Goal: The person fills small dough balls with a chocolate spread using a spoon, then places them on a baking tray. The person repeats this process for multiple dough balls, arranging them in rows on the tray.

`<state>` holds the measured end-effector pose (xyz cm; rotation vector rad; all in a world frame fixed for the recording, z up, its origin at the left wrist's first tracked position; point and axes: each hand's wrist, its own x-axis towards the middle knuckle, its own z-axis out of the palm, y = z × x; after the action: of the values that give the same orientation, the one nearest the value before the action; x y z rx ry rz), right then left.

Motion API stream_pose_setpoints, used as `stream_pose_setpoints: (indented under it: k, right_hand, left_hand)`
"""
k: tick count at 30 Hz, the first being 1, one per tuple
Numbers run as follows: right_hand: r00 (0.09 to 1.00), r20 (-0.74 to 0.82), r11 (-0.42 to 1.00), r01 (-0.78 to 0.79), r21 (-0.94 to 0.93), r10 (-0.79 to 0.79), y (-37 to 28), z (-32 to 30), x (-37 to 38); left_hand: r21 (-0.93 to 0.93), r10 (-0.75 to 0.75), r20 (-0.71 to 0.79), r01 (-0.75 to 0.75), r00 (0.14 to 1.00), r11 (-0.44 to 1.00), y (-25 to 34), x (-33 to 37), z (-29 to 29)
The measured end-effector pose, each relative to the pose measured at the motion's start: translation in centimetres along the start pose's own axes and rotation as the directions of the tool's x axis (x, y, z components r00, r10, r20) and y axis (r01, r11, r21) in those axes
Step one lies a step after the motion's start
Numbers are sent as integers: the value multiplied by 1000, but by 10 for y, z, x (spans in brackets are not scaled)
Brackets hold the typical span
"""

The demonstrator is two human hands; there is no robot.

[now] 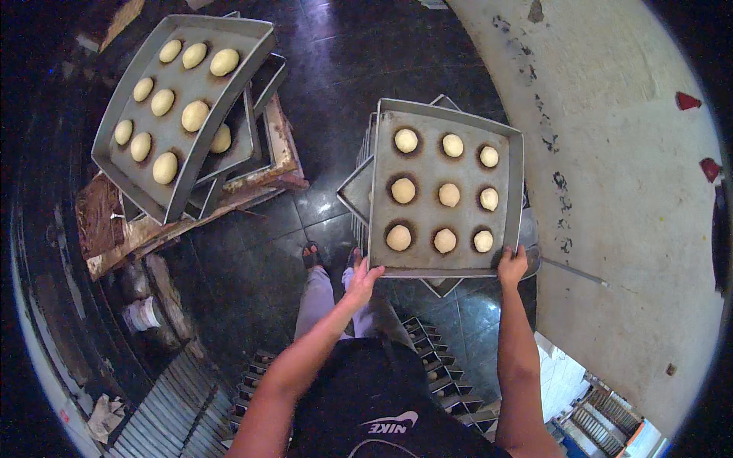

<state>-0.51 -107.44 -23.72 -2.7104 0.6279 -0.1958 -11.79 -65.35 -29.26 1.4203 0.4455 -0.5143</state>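
Observation:
My left hand (pixel 361 284) grips the near left corner of a square metal baking tray (pixel 427 263), its fingers closed on the rim. On the near right corner, my right hand (pixel 512 267) is closed round the edge in the same way. Several round, pale dough balls (pixel 449 195) sit in spaced rows on the tray, most ringed by dark marks on the metal. Beneath this tray stands a stack of more trays (pixel 356 191), turned at differing angles. Whether the held tray rests on that stack I cannot tell.
At the left, another tray of dough balls (pixel 175 133) tops a stack on a worn wooden stand (pixel 286 145). A pale stained wall (pixel 603 153) runs along the right. More stacked trays (pixel 439 359) stand close by my body, above dark floor tiles (pixel 336 61).

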Motion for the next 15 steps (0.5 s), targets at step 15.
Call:
stream_pose_setpoints:
  k: [15]
  right_hand:
    - [996,-34,991,-85,-102,82,-49,-6,-2]
  left_hand:
    - [423,-173,221,65,960,904,-8,24,-25]
